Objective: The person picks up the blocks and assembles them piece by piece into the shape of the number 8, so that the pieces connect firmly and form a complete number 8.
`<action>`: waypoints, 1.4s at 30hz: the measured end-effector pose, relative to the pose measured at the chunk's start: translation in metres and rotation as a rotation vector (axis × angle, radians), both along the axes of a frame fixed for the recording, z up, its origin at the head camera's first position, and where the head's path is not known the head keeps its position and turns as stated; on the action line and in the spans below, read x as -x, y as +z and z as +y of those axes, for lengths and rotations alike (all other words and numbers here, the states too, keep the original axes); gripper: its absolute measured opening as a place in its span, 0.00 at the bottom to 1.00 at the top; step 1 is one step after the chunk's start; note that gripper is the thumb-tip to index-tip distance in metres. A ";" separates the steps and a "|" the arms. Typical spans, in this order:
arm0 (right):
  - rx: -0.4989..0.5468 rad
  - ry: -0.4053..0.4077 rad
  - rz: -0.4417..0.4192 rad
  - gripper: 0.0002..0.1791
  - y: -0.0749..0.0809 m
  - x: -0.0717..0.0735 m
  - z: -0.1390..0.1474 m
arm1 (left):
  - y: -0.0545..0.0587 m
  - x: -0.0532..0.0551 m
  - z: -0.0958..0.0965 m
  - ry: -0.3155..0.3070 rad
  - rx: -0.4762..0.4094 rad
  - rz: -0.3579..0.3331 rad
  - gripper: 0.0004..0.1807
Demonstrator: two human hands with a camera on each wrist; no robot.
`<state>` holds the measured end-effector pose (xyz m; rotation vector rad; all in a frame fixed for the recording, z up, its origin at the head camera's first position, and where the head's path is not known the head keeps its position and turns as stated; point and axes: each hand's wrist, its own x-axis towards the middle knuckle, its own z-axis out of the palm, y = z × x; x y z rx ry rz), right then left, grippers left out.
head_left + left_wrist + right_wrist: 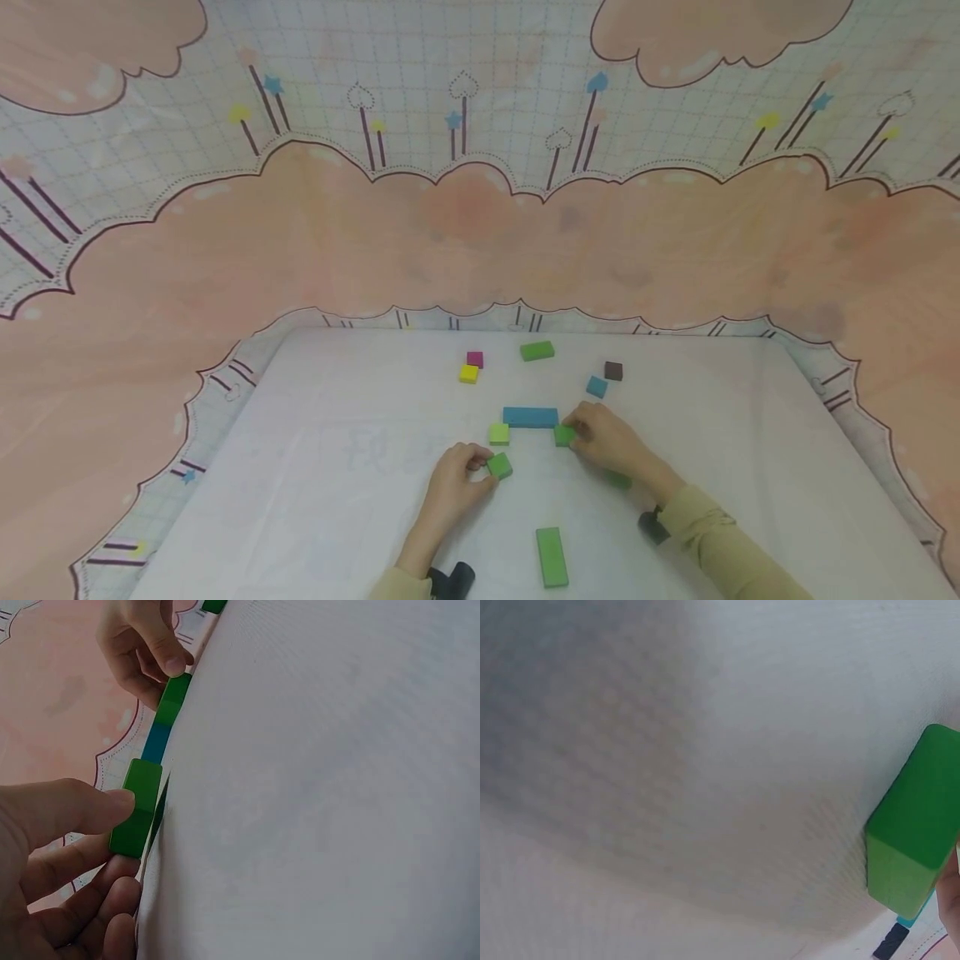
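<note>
My left hand (452, 482) pinches a small green block (500, 466) between thumb and fingers, close in front of a light green block (498, 434). In the left wrist view the thumb presses this block's face, with fingertips beneath it. My right hand (613, 440) pinches another green block (563, 436) at the right end of a long blue block (530, 417). The light green block sits at that blue block's left end. Under the right wrist lies a partly hidden green block (618, 480); a large green block (915, 817) shows in the right wrist view.
A long green block (552, 557) lies near the front of the white table (315, 500). Farther back are magenta (475, 359) and yellow (468, 374) blocks, a green block (537, 351), a small blue block (597, 386) and a dark brown block (613, 371).
</note>
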<state>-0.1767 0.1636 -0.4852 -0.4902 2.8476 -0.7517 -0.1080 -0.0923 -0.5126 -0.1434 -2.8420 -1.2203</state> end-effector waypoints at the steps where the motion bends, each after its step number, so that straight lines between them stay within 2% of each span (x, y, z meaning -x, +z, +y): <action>1: 0.000 0.002 0.001 0.15 0.000 0.000 0.000 | 0.000 0.000 0.000 0.000 -0.003 0.004 0.14; 20: 0.001 0.017 0.029 0.15 0.000 0.000 -0.001 | 0.003 0.009 0.009 0.003 0.008 0.017 0.14; 31: 0.011 0.027 0.039 0.14 0.000 -0.001 0.000 | 0.002 0.010 0.012 0.019 0.037 0.045 0.14; 42: -0.001 0.009 0.032 0.15 0.001 -0.002 0.000 | 0.003 0.011 0.012 0.026 0.033 0.033 0.15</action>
